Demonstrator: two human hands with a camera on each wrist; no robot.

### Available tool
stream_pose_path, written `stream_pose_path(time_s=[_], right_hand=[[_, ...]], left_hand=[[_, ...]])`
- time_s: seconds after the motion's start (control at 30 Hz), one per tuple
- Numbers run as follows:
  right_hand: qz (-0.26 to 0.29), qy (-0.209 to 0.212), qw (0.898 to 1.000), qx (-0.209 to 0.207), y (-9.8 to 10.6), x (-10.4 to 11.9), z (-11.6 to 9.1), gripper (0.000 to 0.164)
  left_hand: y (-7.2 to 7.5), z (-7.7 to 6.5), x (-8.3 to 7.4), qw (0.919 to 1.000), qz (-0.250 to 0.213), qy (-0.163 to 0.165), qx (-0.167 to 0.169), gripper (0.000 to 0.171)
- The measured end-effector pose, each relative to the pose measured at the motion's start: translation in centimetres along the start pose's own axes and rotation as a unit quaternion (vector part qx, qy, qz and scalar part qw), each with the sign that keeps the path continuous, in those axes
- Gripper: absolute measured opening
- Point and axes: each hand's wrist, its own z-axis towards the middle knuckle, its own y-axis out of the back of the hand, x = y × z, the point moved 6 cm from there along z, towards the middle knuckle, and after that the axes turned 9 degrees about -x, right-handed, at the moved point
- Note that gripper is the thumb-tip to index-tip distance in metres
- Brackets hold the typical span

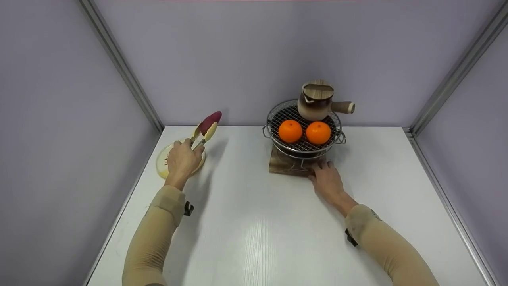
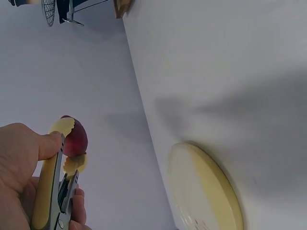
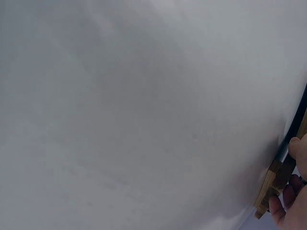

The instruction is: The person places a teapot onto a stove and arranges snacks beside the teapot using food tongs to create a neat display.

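Note:
My left hand (image 1: 183, 159) grips kitchen tongs (image 2: 44, 191) with yellow scalloped tips. Between those tips sits a dark red, oval sweet potato (image 1: 210, 120), held up off the table. Below this hand is a round pale yellow plate (image 1: 162, 166), partly hidden by it. On the right, my right hand (image 1: 328, 182) holds the front right corner of a wooden base (image 1: 278, 166); in the right wrist view, thumb and fingers lie on either side of the wood (image 3: 274, 179). Above the base stands a round wire grill (image 1: 282, 114).
Two oranges (image 1: 290, 131) rest side by side on the grill's mesh. Behind them is a brown pot (image 1: 311, 110) with a wooden lid (image 1: 318, 92), its handle (image 1: 341, 107) pointing right. Pale walls (image 1: 246, 59) enclose the white table (image 1: 246, 222) at the back and sides.

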Motion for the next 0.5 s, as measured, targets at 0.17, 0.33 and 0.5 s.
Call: stream_pose_path(time_s=[0.17,0.33,0.5], right_hand=[[-0.001,-0.002,1.000,0.007,-0.1,-0.1,0.0,0.033],[-0.003,0.001,1.000,0.007,-0.2,-0.1,-0.1,0.034],[0.000,0.001,1.000,0.003,-0.1,0.0,-0.1,0.034]], left_hand=[[0.2,0.1,-0.3,1.0000,0.003,0.000,0.000,0.059],[0.3,0.1,-0.6,1.0000,0.002,0.002,0.004,0.059],[0.5,0.2,-1.3,1.0000,0.001,-0.001,0.000,0.058]])
